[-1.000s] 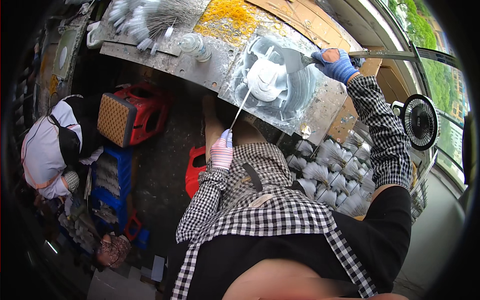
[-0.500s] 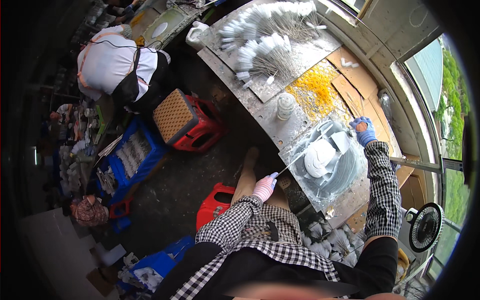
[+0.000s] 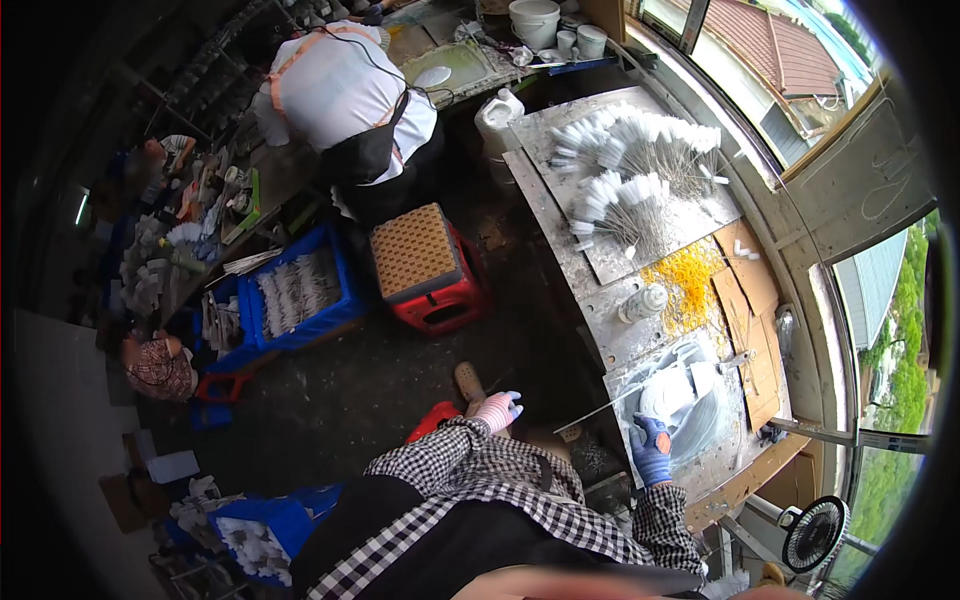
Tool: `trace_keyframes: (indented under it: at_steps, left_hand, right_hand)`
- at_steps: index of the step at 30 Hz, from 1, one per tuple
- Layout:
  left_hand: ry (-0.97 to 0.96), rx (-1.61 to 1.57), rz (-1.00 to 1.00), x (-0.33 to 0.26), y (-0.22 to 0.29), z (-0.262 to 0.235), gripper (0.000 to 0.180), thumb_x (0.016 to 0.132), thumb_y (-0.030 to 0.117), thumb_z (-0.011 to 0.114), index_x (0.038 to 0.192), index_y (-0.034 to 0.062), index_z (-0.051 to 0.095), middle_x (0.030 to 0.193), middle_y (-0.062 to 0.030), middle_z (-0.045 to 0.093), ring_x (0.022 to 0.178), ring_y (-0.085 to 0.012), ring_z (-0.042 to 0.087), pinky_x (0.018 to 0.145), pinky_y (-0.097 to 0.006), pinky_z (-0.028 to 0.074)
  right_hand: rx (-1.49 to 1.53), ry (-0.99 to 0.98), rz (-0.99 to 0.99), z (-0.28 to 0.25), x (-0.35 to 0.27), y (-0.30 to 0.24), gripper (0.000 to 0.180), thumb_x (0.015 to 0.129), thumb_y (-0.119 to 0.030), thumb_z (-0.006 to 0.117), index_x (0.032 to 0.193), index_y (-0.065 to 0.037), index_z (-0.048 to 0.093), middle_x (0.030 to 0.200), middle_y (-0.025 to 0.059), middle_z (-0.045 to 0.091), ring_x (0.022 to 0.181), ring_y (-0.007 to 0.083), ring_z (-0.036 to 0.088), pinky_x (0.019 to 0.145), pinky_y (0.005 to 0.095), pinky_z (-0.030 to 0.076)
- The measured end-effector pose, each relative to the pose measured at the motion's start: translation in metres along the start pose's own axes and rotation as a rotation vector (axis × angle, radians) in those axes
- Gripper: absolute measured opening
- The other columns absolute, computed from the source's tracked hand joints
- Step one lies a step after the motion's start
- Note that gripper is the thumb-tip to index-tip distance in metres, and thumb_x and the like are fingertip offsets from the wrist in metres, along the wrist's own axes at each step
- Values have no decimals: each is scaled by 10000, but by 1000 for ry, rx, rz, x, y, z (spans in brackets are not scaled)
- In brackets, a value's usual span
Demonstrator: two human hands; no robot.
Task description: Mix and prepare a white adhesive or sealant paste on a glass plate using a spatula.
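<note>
My left hand [image 3: 497,411], in a pink-striped glove with blue fingertips, hovers above my lap with its fingers apart and nothing visible in them. Past its fingertips a thin rod [image 3: 590,412] juts over the table edge, its far end by the white paste. My right hand [image 3: 651,452], gloved in blue with a bare patch showing, is at the near left rim of the paste. Its fingers point toward the mound and look parted; I make out nothing between them. The white paste mound [image 3: 663,393] sits in a smeared grey-white patch. Beyond it lies a flat scraper-like tool [image 3: 737,362].
White-tipped wire brushes [image 3: 640,140] pile up at the table's far end. Nearer are yellow rings [image 3: 685,285], a whitish jar [image 3: 643,303] and cardboard [image 3: 750,350]. A red stool [image 3: 440,290], blue crates [image 3: 300,290] and a bending co-worker [image 3: 350,100] are leftward; a fan [image 3: 815,535] stands lower right.
My left hand has let go of the thin rod and drawn back from it. My right hand has come from the cardboard side to the paste's near edge. The view has turned.
</note>
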State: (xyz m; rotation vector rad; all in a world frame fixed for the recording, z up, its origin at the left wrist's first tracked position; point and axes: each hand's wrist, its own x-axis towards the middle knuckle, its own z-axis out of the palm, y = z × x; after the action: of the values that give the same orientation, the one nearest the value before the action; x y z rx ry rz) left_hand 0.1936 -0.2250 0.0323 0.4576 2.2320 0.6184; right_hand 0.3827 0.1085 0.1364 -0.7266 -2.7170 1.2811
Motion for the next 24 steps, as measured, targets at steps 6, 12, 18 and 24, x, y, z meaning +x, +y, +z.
trace_keyframes:
  at_steps: [6,12,18,24]
  left_hand:
    - [-219,22,-147,-9,-49,-93,401,901,305,625,1213,55,608,1008,-151,706,964,-306,663,874,-393,518]
    - [-57,-73,-131,-19,-116,-184,370,886,281,638,1180,56,640,1072,-177,690,999,-319,660,894,-380,515]
    - [228,-111,-208,-47,-198,-246,320,889,260,662,1153,78,655,983,-155,707,898,-279,679,846,-354,527]
    - [296,-199,-317,-64,-267,-252,320,891,268,662,1147,75,665,946,-146,712,863,-262,679,829,-356,529]
  right_hand:
    - [66,-21,-5,81,15,-94,246,819,-107,684,1058,-50,680,993,127,692,951,309,645,860,396,504]
    - [2,-78,-132,131,84,-181,257,819,-141,693,1068,-78,686,1013,120,689,972,308,641,861,396,511]
    - [-71,-132,-270,148,158,-252,258,833,-213,661,1069,-107,664,1008,115,667,983,319,618,857,421,500]
    - [-106,-152,-264,152,231,-277,267,843,-241,647,1081,-123,678,983,122,665,978,327,624,852,429,503]
